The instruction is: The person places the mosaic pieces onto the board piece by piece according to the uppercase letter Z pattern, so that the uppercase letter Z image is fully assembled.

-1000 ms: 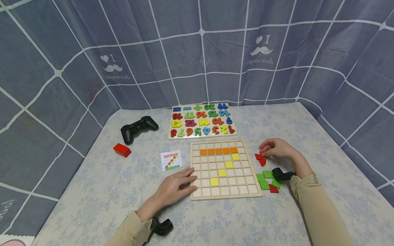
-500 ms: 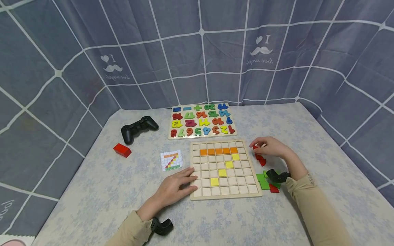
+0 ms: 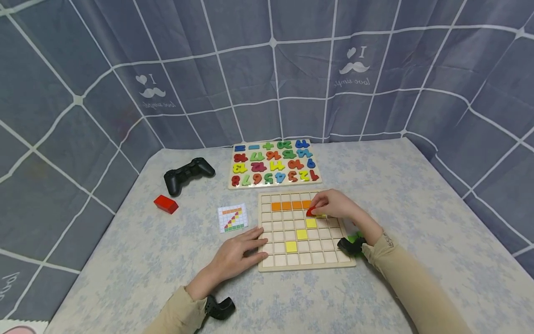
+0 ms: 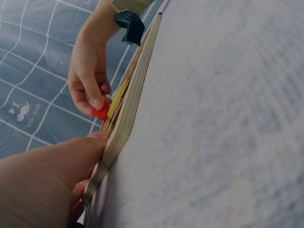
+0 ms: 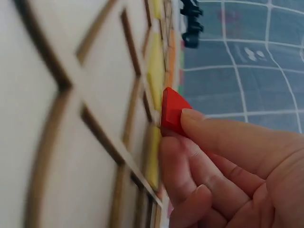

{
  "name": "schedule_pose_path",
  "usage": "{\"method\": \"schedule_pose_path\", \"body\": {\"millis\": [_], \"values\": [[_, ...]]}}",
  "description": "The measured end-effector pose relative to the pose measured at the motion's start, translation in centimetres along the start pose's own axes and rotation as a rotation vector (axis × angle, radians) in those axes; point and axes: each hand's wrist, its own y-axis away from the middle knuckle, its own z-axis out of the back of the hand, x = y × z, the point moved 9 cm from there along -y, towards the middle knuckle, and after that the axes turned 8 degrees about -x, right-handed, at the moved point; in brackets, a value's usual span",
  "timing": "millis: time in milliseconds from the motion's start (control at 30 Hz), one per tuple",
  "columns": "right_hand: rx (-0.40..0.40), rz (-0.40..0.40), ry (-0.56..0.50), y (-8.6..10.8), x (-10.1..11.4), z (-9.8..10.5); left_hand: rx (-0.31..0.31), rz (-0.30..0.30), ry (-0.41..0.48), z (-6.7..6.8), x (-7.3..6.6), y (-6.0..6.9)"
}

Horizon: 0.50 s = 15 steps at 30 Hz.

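Observation:
A wooden grid board lies in the middle of the table in the head view. A row of orange tiles sits in it, with yellow tiles running diagonally below. My left hand rests at the board's left edge, fingers fairly straight on the rim. Over the upper right cells my right hand pinches a red tile with one curved side between thumb and fingers. The right wrist view shows this tile tilted, close to the board and near a yellow tile. The right hand partly covers the orange row's end.
A small pattern card lies left of the board. Behind stands a number puzzle. A black game controller and a red block lie at the left. Green tiles, partly hidden by the right wrist, lie at the board's right.
My right hand has picked up a red tile from the pile on the right and moved it left over the board. The left hand has stayed in place.

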Motion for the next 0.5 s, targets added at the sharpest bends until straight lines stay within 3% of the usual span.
{"method": "schedule_pose_path", "body": {"millis": [300, 500], "values": [[-0.014, 0.04, 0.034, 0.0, 0.3, -0.5, 0.002, -0.002, -0.005, -0.2, 0.0, 0.0], [-0.038, 0.051, 0.008, 0.6, 0.3, 0.7, 0.005, 0.003, -0.007, -0.2, 0.1, 0.1]]}}
